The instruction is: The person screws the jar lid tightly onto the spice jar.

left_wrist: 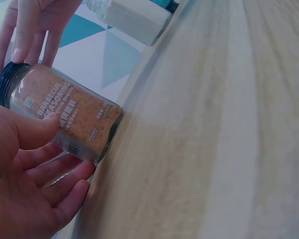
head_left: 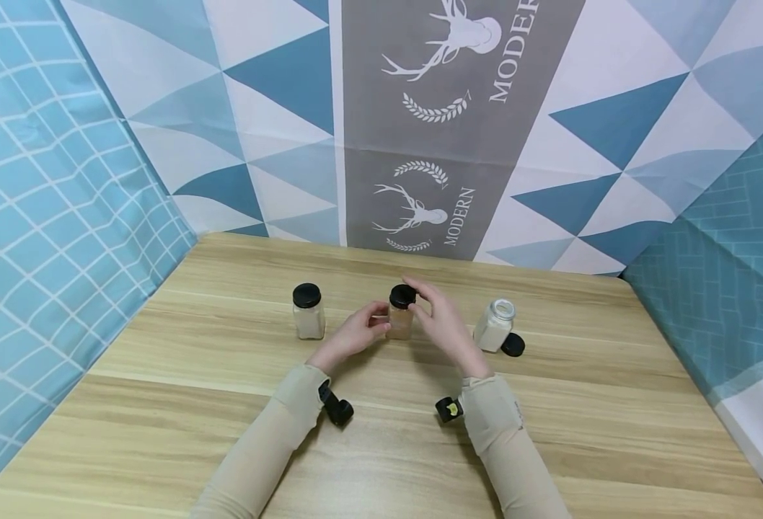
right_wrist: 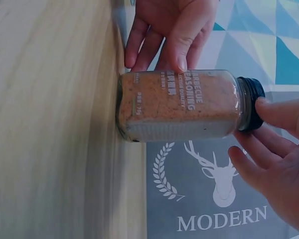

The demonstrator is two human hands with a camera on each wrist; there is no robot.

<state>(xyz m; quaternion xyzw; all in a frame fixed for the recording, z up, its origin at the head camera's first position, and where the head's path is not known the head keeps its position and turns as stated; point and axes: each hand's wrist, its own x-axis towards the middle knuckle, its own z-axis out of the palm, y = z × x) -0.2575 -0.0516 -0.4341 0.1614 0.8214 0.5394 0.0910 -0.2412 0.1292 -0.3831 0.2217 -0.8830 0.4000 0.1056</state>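
The glass jar of barbecue seasoning (right_wrist: 179, 104) stands upright, or very nearly so, in the middle of the group, its base down at the wooden tabletop (head_left: 388, 465). Its black screw lid (right_wrist: 251, 104) sits on the neck. Through the glass shows an orange-brown powder with dark flecks, filling most of the body.

The left hand (head_left: 355, 333) grips the jar's body low down, thumb across the printed label and fingers round the other side. That hold probably keeps the glass from turning or sliding. The right hand (head_left: 443, 321) pinches the lid, thumb on one side and fingers on the other, which seems meant to give purchase on the rim while leaving the body to the other hand.

To the left, well apart, a capped glass jar (head_left: 309, 318) stands upright, with pale powder inside and clear glass under its black cap (head_left: 306, 295). To the right, beyond the right hand, an uncapped glass jar (head_left: 493, 329) holds whitish contents, its mouth facing up; the loose black lid (head_left: 513, 344) lies just beside its base, presumably its own, though whether they touch I cannot tell.

Behind the table hangs a patterned backdrop with a grey panel (head_left: 414, 148) of deer heads and "MODERN"
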